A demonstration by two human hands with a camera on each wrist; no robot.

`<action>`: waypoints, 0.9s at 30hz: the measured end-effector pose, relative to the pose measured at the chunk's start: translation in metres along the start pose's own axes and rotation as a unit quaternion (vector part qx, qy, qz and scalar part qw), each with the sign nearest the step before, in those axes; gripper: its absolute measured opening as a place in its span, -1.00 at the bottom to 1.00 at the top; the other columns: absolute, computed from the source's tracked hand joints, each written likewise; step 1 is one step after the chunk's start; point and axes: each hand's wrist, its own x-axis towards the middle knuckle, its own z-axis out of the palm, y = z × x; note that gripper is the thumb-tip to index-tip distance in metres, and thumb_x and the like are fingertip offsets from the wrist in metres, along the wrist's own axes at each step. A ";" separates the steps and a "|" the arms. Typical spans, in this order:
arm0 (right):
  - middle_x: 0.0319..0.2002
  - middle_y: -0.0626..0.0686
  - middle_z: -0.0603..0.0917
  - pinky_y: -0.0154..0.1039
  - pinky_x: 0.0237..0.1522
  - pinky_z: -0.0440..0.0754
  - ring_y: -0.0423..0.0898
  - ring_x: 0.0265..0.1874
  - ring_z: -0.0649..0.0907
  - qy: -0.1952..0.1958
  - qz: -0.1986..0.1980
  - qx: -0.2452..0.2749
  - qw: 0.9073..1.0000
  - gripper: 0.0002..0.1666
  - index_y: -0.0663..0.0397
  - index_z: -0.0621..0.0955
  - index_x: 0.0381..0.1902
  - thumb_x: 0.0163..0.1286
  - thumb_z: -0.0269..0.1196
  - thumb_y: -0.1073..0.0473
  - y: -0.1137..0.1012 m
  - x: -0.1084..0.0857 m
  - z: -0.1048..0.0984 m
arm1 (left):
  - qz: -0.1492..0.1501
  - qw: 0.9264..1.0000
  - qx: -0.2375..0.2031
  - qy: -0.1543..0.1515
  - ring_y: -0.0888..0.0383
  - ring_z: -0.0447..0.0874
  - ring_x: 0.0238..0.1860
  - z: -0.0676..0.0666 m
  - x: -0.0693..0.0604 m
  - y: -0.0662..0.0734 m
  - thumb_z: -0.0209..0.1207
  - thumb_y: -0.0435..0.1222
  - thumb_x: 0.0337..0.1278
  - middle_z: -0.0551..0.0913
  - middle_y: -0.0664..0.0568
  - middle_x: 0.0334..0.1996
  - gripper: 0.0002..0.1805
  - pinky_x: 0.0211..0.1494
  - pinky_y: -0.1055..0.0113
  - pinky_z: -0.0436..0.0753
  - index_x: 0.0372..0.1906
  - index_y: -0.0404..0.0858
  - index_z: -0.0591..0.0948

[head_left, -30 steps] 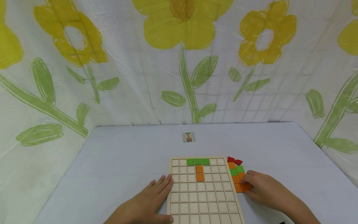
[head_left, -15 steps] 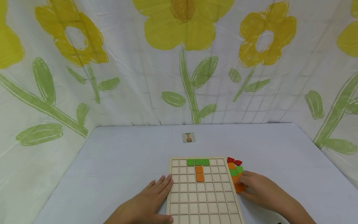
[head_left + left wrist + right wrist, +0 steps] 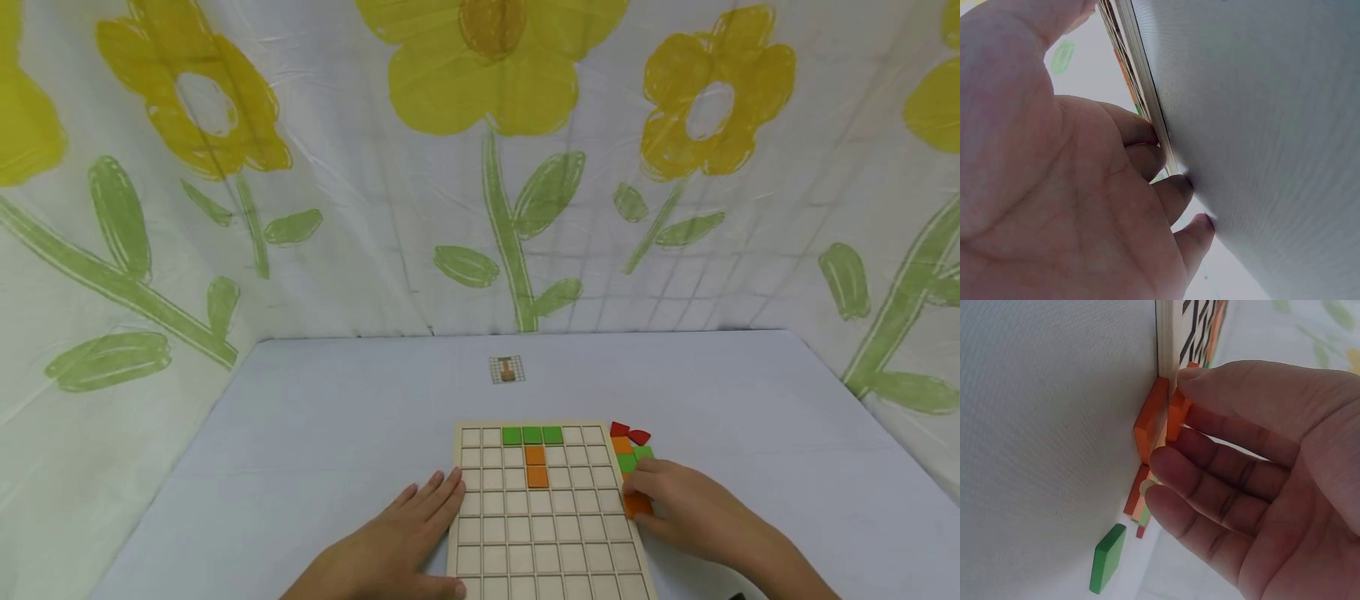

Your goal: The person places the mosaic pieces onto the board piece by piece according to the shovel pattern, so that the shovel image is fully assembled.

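A wooden grid board lies on the table. Its top row carries three green square tiles, with two orange tiles in a column below the middle one. My left hand rests along the board's left edge, its fingers straight, the fingertips touching the side. Just right of the board, my right hand pinches an orange square tile between thumb and fingers. A second orange tile lies on the table against the board's side, close to the held one.
Along the board's right edge lie loose green tiles and an orange tile, partly covered by the hand. Two red pieces sit at its upper right corner. Beyond the board is a small picture card. A flower-printed curtain hangs behind.
My right hand has slid left toward the board, and the orange tiles at its fingertips have shifted left with it. The left hand and the tiles on the board have stayed put.
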 end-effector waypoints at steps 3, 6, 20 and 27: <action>-0.34 -0.35 0.45 -0.35 -0.40 0.51 -0.36 -0.40 0.42 0.001 0.002 -0.004 1.000 -0.71 -0.18 0.68 -0.31 0.08 0.49 0.29 0.000 0.001 0.001 | 0.001 1.000 0.001 0.000 -0.11 -0.12 0.57 0.000 0.000 0.000 0.07 0.39 0.17 -0.07 -0.12 0.60 0.17 0.49 -0.16 0.07 0.59 -0.35 0.03; -0.33 -0.34 0.47 -0.34 -0.39 0.53 -0.36 -0.40 0.42 0.000 0.006 -0.006 1.000 -0.73 -0.15 0.70 -0.29 0.08 0.49 0.28 -0.001 0.002 0.001 | 0.001 1.000 0.002 0.000 -0.11 -0.12 0.57 0.000 0.000 0.000 0.07 0.40 0.17 -0.06 -0.11 0.60 0.17 0.49 -0.16 0.08 0.59 -0.35 0.03; -0.31 -0.32 0.50 -0.32 -0.34 0.58 -0.35 -0.38 0.45 -0.013 0.004 0.003 1.000 -0.78 -0.12 0.71 -0.27 0.14 0.49 0.24 -0.007 0.010 0.005 | -0.001 1.000 0.007 0.001 -0.10 -0.12 0.57 0.000 0.000 0.000 0.07 0.40 0.16 -0.05 -0.11 0.60 0.18 0.49 -0.15 0.08 0.59 -0.34 0.03; -0.33 -0.31 0.50 -0.34 -0.37 0.55 -0.34 -0.39 0.43 -0.015 -0.010 -0.003 1.000 -0.78 -0.12 0.70 -0.29 0.12 0.50 0.23 -0.013 0.017 0.006 | -0.002 1.000 0.010 0.004 -0.09 -0.12 0.57 0.001 0.000 0.000 0.06 0.41 0.16 -0.05 -0.10 0.60 0.18 0.50 -0.13 0.08 0.59 -0.34 0.03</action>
